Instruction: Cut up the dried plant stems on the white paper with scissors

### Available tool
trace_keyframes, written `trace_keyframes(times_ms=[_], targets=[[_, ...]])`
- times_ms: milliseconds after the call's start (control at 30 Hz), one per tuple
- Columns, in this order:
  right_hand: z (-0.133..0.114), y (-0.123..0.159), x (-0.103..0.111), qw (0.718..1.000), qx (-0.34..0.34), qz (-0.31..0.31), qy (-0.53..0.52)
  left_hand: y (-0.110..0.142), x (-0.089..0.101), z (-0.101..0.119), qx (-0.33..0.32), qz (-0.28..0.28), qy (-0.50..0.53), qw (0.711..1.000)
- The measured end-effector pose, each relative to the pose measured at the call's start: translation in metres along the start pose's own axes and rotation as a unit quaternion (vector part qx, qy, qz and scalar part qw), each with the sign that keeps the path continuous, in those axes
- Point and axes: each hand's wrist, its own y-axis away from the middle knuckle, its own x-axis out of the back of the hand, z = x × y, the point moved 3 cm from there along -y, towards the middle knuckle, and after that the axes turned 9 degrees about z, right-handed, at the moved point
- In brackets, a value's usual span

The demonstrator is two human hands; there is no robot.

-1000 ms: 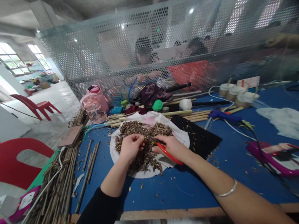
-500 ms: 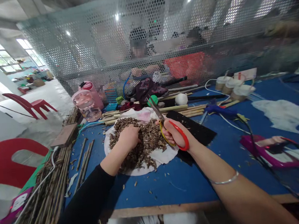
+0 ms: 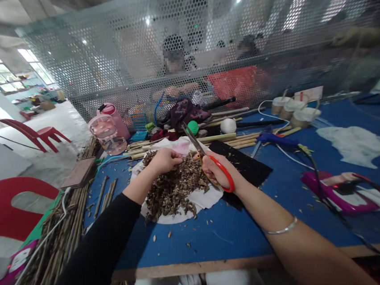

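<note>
A heap of dried brown plant bits (image 3: 171, 193) lies on a white cloth (image 3: 202, 201) on the blue table. My left hand (image 3: 166, 160) is over the heap's back part, thumb and fingers pinched together; whatever is between them is too small to make out. In my right hand (image 3: 214, 167) is a pair of scissors (image 3: 195, 143) with red and yellow handles, its blades pointing up and away to the left and slightly apart. That hand is at the heap's right edge, beside a black sheet (image 3: 249, 163).
Behind the cloth lie pale sticks (image 3: 216, 139), a green ball (image 3: 192, 127) and a white ball (image 3: 228, 126). A blue glue gun (image 3: 279, 138), cups (image 3: 303, 116) and a magenta-and-white device (image 3: 339, 195) are rightward. Bundled sticks (image 3: 54, 236) line the left; a perforated screen (image 3: 127, 54) stands behind.
My left hand has lifted from inside the heap and moved slightly up and back, its fingertips now pinched. My right hand still holds the scissors, with little shift.
</note>
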Motion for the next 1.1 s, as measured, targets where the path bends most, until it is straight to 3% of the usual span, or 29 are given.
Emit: trace_keyframes(times_ms=[100, 233, 367, 500, 667, 867, 1100], targets=[[0.001, -0.001, 0.000, 1.000, 0.009, 0.001, 0.006, 0.000, -0.013, 0.004, 0.007, 0.014, 0.087, 0.996], [0.000, -0.002, 0.002, 1.000, 0.020, 0.003, 0.005, 0.003, -0.017, 0.003, 0.009, 0.020, 0.118, 0.993], [0.001, -0.004, 0.003, 1.000, 0.004, 0.004, -0.011, 0.005, -0.009, -0.004, 0.000, 0.065, 0.060, 0.996], [0.004, -0.005, 0.005, 1.000, 0.000, 0.009, -0.007, 0.003, -0.001, -0.007, 0.011, 0.066, 0.023, 0.997], [0.005, -0.006, 0.006, 1.000, 0.014, -0.002, 0.010, 0.013, 0.014, -0.005, -0.066, 0.129, -0.188, 0.971], [0.005, -0.005, 0.004, 0.999, 0.024, 0.002, 0.029, 0.041, -0.002, -0.017, -0.087, 0.076, -0.278, 0.953], [0.008, -0.004, 0.004, 0.998, 0.027, -0.004, 0.050, 0.039, -0.011, -0.019, -0.079, 0.095, -0.292, 0.948]])
